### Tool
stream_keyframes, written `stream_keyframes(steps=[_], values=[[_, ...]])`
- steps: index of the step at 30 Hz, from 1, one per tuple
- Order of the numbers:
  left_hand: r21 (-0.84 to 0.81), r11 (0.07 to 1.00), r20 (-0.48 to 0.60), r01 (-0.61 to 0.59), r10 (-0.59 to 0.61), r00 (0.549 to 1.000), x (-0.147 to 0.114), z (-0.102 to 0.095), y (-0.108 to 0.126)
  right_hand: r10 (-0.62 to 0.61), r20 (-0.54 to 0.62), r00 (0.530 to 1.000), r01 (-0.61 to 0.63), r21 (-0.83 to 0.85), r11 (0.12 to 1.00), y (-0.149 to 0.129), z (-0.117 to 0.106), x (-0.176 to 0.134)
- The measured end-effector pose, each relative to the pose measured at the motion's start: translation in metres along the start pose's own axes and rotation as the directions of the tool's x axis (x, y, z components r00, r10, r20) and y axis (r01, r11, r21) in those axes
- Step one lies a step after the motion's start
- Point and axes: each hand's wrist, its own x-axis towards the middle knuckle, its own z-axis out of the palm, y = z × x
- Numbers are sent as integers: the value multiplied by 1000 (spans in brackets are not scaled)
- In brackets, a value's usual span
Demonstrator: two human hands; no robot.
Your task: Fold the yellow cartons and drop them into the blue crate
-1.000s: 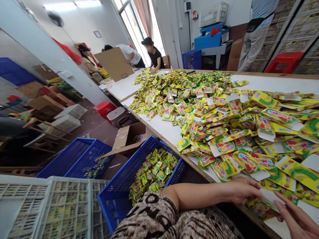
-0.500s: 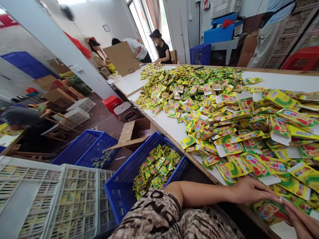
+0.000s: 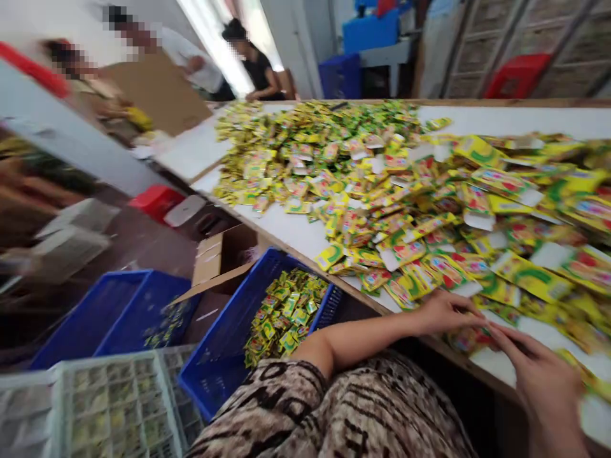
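From the head camera, my only view, I watch the left hand (image 3: 446, 313) and right hand (image 3: 539, 369) meet at the table's near side. Their fingertips come together, pinching a yellow carton (image 3: 464, 341) at its upper edge; blur softens the exact contact. The carton sits below the joined fingers, just inside the wooden edge (image 3: 277, 242), and the left forearm reaches across that edge. Forward I have little room: a pile of cartons (image 3: 415, 222) begins just past the knuckles and spreads across the table. My open space is the white tabletop (image 3: 494, 369) showing between the carton and the right wrist, with more along the pile's left flank and the far side. Below the edge, a blue crate (image 3: 222, 340) holding small packets (image 3: 286, 312) stands close beside the left forearm, near the elbow, so its rim limits me there. An open cardboard box (image 3: 207, 262) stands just beyond it.
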Motion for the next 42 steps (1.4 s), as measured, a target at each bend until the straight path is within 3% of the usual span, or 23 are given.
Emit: stream_keyframes(steps=[3,6,7,12,14,17,20,22,24,26,28,29,30,31,33,34,35,36,37,39,40,42], values=[[70,984,19,-163,162,987,-9,-2,-2,-119,0,993,118,69,991,-24,8,-9],[155,931,37,-331,329,944,-19,-10,-6,-267,-89,960,272,55,961,-23,16,-17],[188,913,69,-363,357,932,-23,-14,-7,-299,-71,952,302,45,952,-20,18,-21],[334,794,192,-509,471,861,-42,-18,-9,-294,-95,951,297,17,955,-14,23,-52],[396,765,228,-508,454,861,-46,-15,-9,-281,-59,958,283,29,959,-11,15,-55],[459,761,281,-458,364,888,-42,-10,-10,-181,-110,977,172,-85,981,7,-12,-43],[430,787,297,-441,338,893,-36,-7,-5,-3,-328,945,-103,-306,946,35,-46,-24],[380,820,210,-428,374,903,-36,-12,7,83,-317,945,-192,-330,924,50,-65,-13],[345,859,73,-378,377,923,-46,-29,24,184,-220,958,-229,-202,952,56,-83,-5],[344,893,53,-291,291,955,-66,-61,38,261,-142,955,-266,-17,964,56,-100,4],[397,902,243,-172,77,967,-94,-106,38,285,-93,954,-280,63,958,55,-115,17],[456,886,332,-82,-84,940,-110,-130,32,281,-63,958,-278,45,959,55,-120,24],[528,848,345,44,-261,902,-128,-153,23,274,-19,962,-274,-4,962,56,-123,31],[606,772,267,192,-425,865,-146,-175,12,270,32,962,-268,-72,961,59,-123,38],[729,513,-15,452,-649,761,-181,-210,-4,263,87,961,-236,-236,943,67,-119,48],[738,404,-152,541,-682,716,-195,-220,-7,240,83,967,-201,-325,924,72,-114,51],[723,351,-242,595,-677,695,-205,-225,-7,198,62,978,-157,-406,900,77,-110,53],[698,372,-284,612,-641,713,-208,-222,-3,139,59,988,-95,-476,874,81,-106,54],[667,456,-286,590,-574,767,-205,-214,3,83,62,995,-39,-524,851,85,-102,54],[588,685,-273,431,-333,903,-180,-182,15,34,87,996,21,-568,823,87,-98,53],[562,762,-293,322,-180,939,-159,-161,19,46,90,995,14,-572,820,86,-96,52],[551,818,-416,164,99,904,-113,-117,20,86,76,993,-30,-557,830,81,-94,45]])
